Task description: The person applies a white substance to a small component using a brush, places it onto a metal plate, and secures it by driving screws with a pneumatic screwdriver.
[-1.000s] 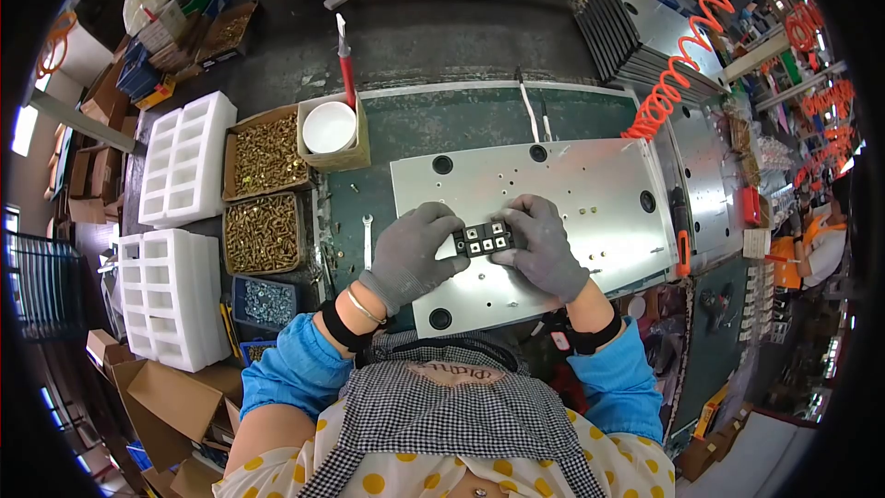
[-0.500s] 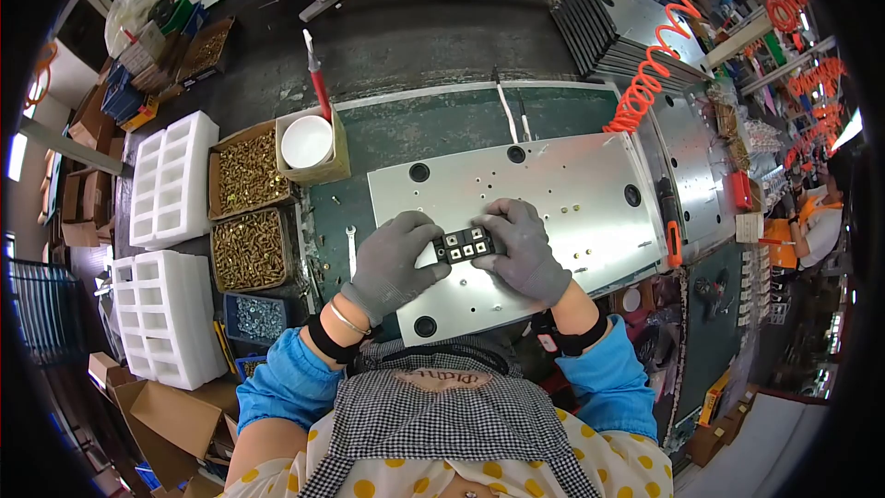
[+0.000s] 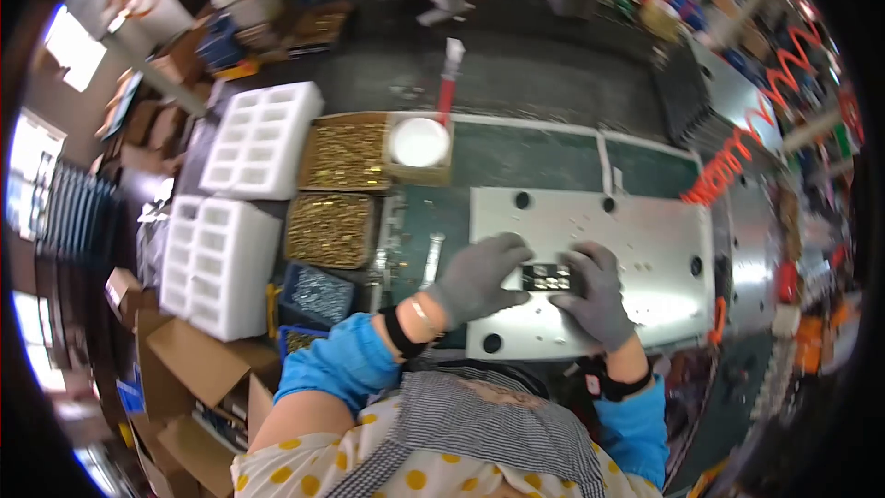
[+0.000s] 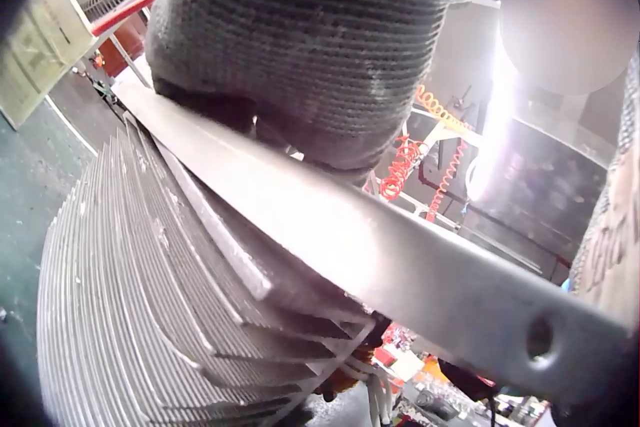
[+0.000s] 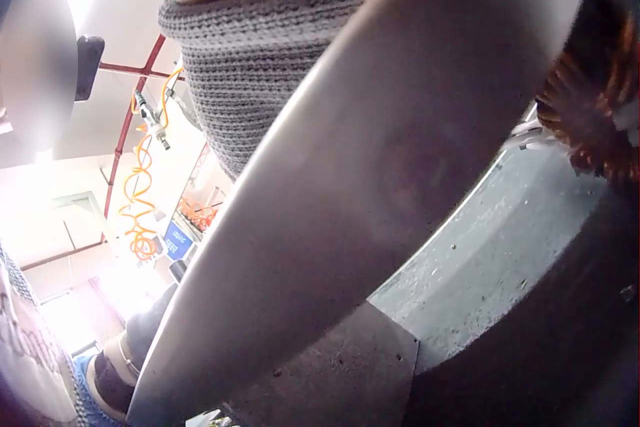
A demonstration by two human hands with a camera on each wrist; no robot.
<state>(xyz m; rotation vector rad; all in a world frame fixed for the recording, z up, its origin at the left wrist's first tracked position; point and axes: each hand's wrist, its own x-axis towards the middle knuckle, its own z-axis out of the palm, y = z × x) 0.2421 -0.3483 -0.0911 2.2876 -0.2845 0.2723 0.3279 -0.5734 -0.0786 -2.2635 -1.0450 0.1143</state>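
Observation:
A black rectangular block (image 3: 546,278) with pale square terminals lies over the silvery metal plate (image 3: 645,267) in the head view. The gloved left hand (image 3: 481,278) grips its left end between thumb and fingers, and the gloved right hand (image 3: 599,295) grips its right end. The left wrist view has the left glove (image 4: 300,57) above the plate's edge (image 4: 420,257), with grey metal fins (image 4: 140,287) below; its fingertips are hidden. Behind the plate's edge (image 5: 330,207), the right wrist view shows only part of the right glove (image 5: 255,72).
Left of the plate lie a wrench (image 3: 432,260), two boxes of brass-coloured screws (image 3: 345,153), a blue bin (image 3: 318,293) and white foam trays (image 3: 263,140). A white tub (image 3: 418,143) stands behind. An orange coiled hose (image 3: 728,166) hangs at the back right.
The head view has swung, so the whole bench appears further right in it. Both hands still grip the block, which stays in about the same place over the plate.

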